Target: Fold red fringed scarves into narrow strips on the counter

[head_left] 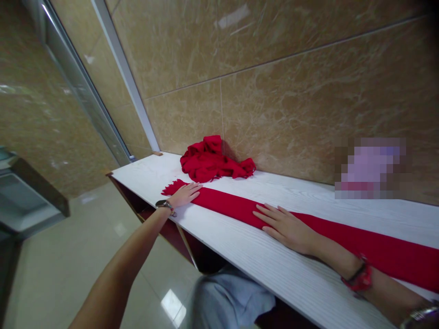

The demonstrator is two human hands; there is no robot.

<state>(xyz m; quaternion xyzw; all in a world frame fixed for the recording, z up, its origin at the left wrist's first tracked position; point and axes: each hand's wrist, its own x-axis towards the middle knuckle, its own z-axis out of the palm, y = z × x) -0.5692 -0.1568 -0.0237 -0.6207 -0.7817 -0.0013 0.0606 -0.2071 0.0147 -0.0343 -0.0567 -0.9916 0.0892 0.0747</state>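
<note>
A long red scarf (226,204) lies flattened in a narrow strip along the white tabletop, its fringed end at the left and its other end running out of view at the right. My left hand (185,194) rests flat on it near the fringe, fingers stretched out. Farther right, my right hand (286,226) lies palm down on the scarf with its fingers spread. Behind the strip, against the wall, sits a crumpled heap of red fabric (209,160) with some fringe showing.
The white tabletop (137,171) has open compartments beneath its front edge. A tan tiled wall (291,114) stands right behind it. A blurred-out patch (370,169) hides something at the back right. At far left is a cabinet (34,196) on the glossy floor.
</note>
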